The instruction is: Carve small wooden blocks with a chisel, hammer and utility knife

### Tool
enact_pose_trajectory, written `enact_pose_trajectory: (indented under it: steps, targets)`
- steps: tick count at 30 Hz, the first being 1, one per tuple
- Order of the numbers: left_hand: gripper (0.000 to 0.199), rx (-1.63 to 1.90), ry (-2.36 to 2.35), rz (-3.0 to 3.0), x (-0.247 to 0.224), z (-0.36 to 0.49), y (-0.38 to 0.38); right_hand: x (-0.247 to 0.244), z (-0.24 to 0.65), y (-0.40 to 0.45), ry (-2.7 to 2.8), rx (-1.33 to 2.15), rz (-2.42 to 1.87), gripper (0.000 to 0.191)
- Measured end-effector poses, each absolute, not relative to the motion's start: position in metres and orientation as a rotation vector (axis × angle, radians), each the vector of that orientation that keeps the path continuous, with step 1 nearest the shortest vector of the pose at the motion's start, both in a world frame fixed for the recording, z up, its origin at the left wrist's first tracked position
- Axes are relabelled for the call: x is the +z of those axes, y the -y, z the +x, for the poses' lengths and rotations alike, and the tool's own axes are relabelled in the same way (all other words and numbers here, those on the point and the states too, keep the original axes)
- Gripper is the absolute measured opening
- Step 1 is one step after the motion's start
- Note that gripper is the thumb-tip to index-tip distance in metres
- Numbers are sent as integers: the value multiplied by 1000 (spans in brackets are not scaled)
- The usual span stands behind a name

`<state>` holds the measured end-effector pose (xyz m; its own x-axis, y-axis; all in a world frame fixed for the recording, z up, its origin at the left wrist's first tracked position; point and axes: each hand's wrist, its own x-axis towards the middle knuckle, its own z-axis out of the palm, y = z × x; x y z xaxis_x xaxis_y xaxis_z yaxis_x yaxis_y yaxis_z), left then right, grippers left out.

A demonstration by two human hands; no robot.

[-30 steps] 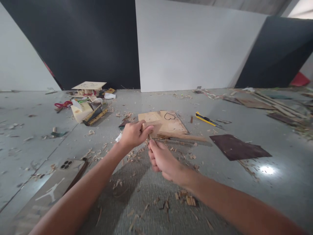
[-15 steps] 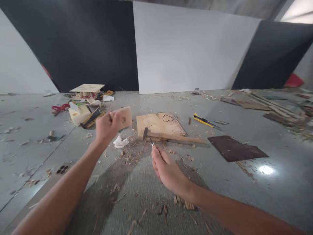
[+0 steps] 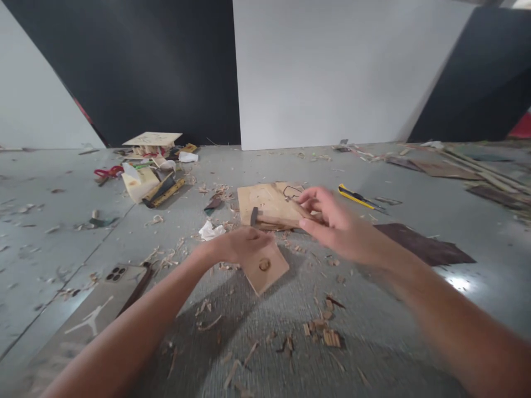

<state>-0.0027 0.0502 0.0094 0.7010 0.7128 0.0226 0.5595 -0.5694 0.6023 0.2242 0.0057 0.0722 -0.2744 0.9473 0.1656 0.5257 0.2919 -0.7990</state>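
Observation:
A small square wooden piece (image 3: 271, 271) with a round dark mark hangs from my left hand (image 3: 244, 246), whose fingers close on its upper edge. My right hand (image 3: 323, 218) is over the handle of a hammer (image 3: 274, 220), fingers curled around the handle's far part or just above it; blur leaves the contact unclear. The hammer lies across the front of a flat wooden board (image 3: 261, 199), which bears a drawn heart outline partly behind my right fingers. White crumpled tissue (image 3: 211, 230) lies left of the board.
A yellow utility knife (image 3: 357, 197) and a dark brown sheet (image 3: 423, 243) lie to the right. At left are a phone-like printed case (image 3: 99, 304), red-handled scissors (image 3: 108, 172) and a pile of wooden parts (image 3: 141, 182). Shavings litter the floor.
My left hand has moved right and down with the wooden piece. My right hand has moved up and right to the hammer handle; the thin light-coloured item it held is no longer clearly visible.

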Motion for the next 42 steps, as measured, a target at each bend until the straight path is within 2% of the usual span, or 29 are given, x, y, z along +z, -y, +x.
enact_pose_trajectory:
  steps: [4,7,19,24,33,42]
  targets:
    - [45,200,-897,2294,15,-6,-47,84,243,-10,2259,532,-1421,24]
    - [27,123,-894,2363,25,-13,-40,86,251,-7,2334,464,-1465,25]
    - [24,95,-1022,2342,21,3,-13,87,246,-3,2255,733,-1387,15]
    - [26,46,-1064,2387,23,2,-13,83,231,2,2182,807,-1371,15]
    - [39,81,-1090,2424,12,-1,-13,65,216,11,2348,623,-1255,13]
    - [47,-59,-1088,2295,18,-1,-12,63,210,13,2487,443,-1295,26]
